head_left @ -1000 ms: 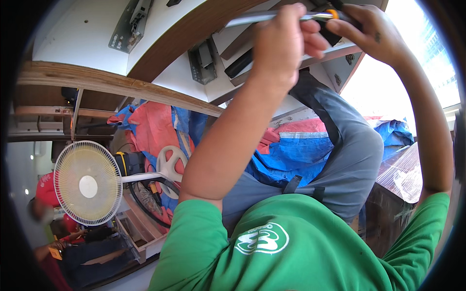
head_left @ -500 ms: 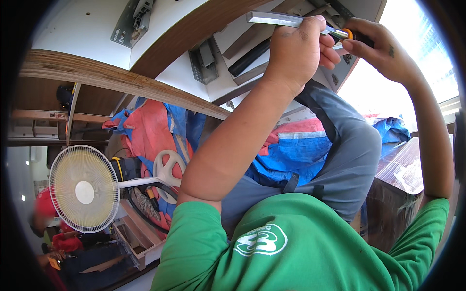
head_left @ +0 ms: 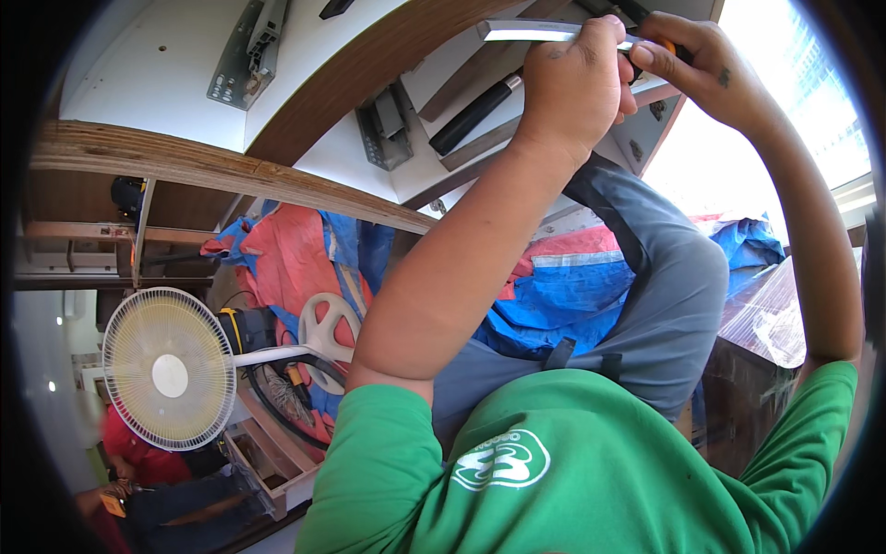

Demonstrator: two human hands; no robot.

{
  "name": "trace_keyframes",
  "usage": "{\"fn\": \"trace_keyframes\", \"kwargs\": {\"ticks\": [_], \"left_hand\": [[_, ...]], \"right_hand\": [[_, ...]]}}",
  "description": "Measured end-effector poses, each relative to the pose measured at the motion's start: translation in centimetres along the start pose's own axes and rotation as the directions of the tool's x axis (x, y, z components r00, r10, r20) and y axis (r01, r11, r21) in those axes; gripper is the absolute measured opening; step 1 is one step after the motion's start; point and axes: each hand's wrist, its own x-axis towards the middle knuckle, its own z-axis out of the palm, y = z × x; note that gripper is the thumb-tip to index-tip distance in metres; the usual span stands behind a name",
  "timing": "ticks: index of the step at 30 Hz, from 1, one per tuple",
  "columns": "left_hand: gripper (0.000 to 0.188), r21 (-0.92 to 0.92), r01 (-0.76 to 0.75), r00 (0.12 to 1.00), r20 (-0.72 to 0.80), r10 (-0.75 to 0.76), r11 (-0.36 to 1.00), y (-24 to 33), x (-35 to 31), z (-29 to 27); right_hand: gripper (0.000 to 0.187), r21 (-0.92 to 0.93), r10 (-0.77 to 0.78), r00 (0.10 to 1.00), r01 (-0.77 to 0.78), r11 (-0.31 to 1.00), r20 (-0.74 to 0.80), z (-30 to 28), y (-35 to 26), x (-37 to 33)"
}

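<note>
My left hand (head_left: 574, 92) is closed round the steel blade of a chisel (head_left: 528, 31), near the top of the view. The blade's free end sticks out past my thumb to the left. My right hand (head_left: 706, 72) grips the chisel's black and orange handle, which my fingers mostly hide. Behind the left hand, a tool with a black grip and a metal shaft (head_left: 475, 115) lies in the white cabinet; its head is hidden.
Metal drawer-runner brackets (head_left: 247, 60) sit on the white cabinet panels. A raw plywood edge (head_left: 212, 166) crosses at left. Below are a standing fan (head_left: 168, 374), red-blue tarpaulin (head_left: 568, 300) and a plastic-wrapped box (head_left: 757, 360). Another person in red (head_left: 148, 448) is at lower left.
My right hand has moved slightly up and left along the chisel handle, covering more of it. The view has shifted a little, and more of the black-gripped tool's metal shaft shows.
</note>
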Motion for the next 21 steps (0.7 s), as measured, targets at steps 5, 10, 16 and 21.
{"fn": "trace_keyframes", "kwargs": {"ticks": [5,10,16,21], "left_hand": [[0.044,-0.036,-0.028,0.993,-0.119,0.023,0.999,0.5,-1.1,-1.0],[0.042,-0.047,-0.009,0.997,-0.073,0.005,0.999,0.6,-0.6,-0.7],[0.043,-0.004,0.027,0.982,-0.185,-0.027,1.000,1.2,-1.3,-1.5],[0.041,-0.054,-0.006,0.991,-0.136,-0.001,0.999,0.7,-0.9,-0.8]], "right_hand": [[0.041,-0.087,0.037,0.998,-0.032,0.996,0.049,0.9,-0.9,0.6],[0.042,0.044,-0.001,1.000,0.002,0.999,-0.003,1.3,-0.9,0.7],[0.043,-0.010,0.080,0.995,-0.080,0.997,0.060,2.0,-0.4,0.7],[0.041,0.132,-0.051,0.999,0.052,0.990,-0.006,1.1,-2.3,1.5]]}}
